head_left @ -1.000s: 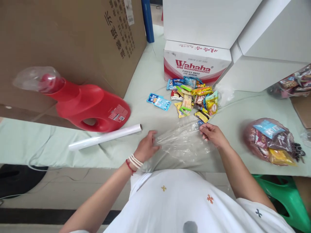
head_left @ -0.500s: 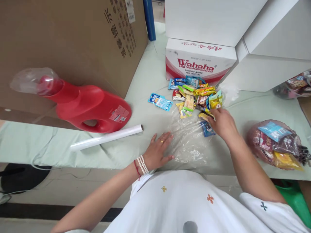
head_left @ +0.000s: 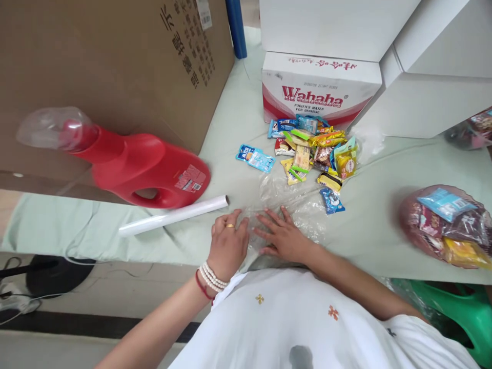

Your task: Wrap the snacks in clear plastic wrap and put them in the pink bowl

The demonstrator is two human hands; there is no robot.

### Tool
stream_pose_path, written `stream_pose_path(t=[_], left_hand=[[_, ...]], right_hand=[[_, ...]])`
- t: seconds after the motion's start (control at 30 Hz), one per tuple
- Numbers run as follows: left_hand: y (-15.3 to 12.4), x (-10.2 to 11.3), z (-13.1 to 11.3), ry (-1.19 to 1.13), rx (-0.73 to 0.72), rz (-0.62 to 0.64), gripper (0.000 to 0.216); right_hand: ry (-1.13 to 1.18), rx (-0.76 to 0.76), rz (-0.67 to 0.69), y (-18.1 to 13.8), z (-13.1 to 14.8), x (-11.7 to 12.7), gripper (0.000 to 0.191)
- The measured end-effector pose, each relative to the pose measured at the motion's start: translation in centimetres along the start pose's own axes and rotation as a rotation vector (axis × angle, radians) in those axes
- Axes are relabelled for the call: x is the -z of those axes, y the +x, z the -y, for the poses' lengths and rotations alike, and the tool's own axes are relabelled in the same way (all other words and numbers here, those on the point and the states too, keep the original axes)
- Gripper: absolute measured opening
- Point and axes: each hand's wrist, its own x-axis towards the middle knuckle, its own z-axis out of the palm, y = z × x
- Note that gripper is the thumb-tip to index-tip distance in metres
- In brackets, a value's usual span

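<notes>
A clear plastic bag [head_left: 313, 218] lies crumpled on the green cloth in front of me. My left hand [head_left: 228, 241], with a ring and bead bracelets, has its fingers curled and pinches the bag's left edge. My right hand [head_left: 286, 237] rests flat on the bag with fingers spread, holding nothing. Beyond the bag is a pile of small wrapped snacks [head_left: 302, 158]. A blue snack packet [head_left: 332, 201] lies just right of the bag, near a yellow-and-black one [head_left: 329, 181]. Two joined light-blue packets [head_left: 255, 158] lie left of the pile.
A white roll [head_left: 172, 216] and a red jug [head_left: 149, 169] lie at left before a large brown carton [head_left: 115, 61]. A Wahaha box [head_left: 321, 92] stands behind the snacks under white boxes. On the right sits a pink bowl [head_left: 409, 218] of packets; a green stool [head_left: 449, 302] is below.
My right hand has left the snack pile and come down left onto the bag, spreading flat. My left hand has shifted left, its fingers now curled on the bag's edge.
</notes>
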Motion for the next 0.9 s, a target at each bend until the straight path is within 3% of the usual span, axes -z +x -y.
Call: stream_pose_path(t=[0.07,0.13,0.23,0.33,0.43,0.53,0.63,0.7,0.77,0.9], left_hand=[[0.8,1.2,-1.7,0.001,-0.12,0.025,0.032],[2.4,1.4,-3.7,-0.08,-0.331,0.098,0.038],[5.4,-0.7,-5.5,-0.227,-0.529,0.242,0.04],[7.1,-3.9,-4.5,-0.24,-0.365,0.372,0.052],[6.4,-5.9,-1.9,-0.219,-0.317,0.382,0.071],[4.6,-6.0,0.4,-0.19,-0.324,0.395,0.083],[3.5,-5.4,0.9,-0.175,-0.361,0.468,0.094],[3.5,-5.0,0.7,-0.177,-0.38,0.522,0.101],[3.8,-4.6,0.5,-0.178,-0.386,0.564,0.108],[4.5,-4.4,0.7,-0.204,-0.408,0.615,0.12]], right_hand=[[0.019,0.024,0.043,-0.1,0.0,0.0,0.06],[0.034,0.002,0.056,0.0,0.1,-0.2,0.057],[0.033,-0.016,0.083,0.1,0.1,-0.3,0.049],[0.039,0.016,0.114,-0.8,-0.5,-0.1,0.048],[0.099,0.01,0.092,-3.5,-1.2,0.6,0.052],[0.242,-0.054,0.034,-7.2,-2.0,1.9,0.053],[0.438,-0.182,-0.052,-9.0,-3.5,5.0,0.039],[0.435,-0.384,-0.176,-7.8,-5.5,7.6,0.037],[0.25,-0.651,-0.287,-4.5,-7.9,10.1,0.045],[-0.058,-0.976,-0.168,4.5,-12.2,12.5,0.071]])
